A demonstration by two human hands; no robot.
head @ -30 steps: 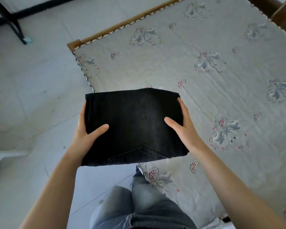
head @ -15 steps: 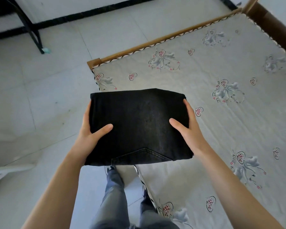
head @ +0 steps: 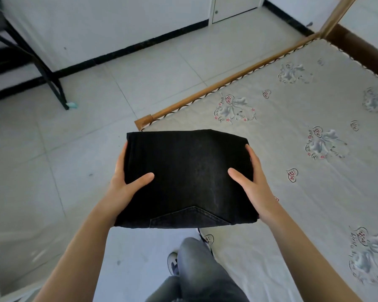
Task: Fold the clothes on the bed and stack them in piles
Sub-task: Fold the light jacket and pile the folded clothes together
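Note:
A folded pair of black jeans [head: 188,177] is held up in the air over the near corner of the bed [head: 303,175], a back pocket seam showing at its near edge. My left hand [head: 127,182] grips its left side, thumb on top and fingers underneath. My right hand [head: 251,184] grips the right side the same way. The bed has a pale mattress with a printed flower pattern and a wooden frame rail [head: 227,79]; no other clothes show on the part in view.
White tiled floor [head: 52,171] lies to the left of the bed. A black metal frame leg [head: 52,83] stands at the far left by the wall. My own legs in grey jeans [head: 196,273] are below the bundle.
The view has swung left and up, showing more floor and wall. The jeans stay gripped in both hands and now hang further toward the bed's corner and the floor.

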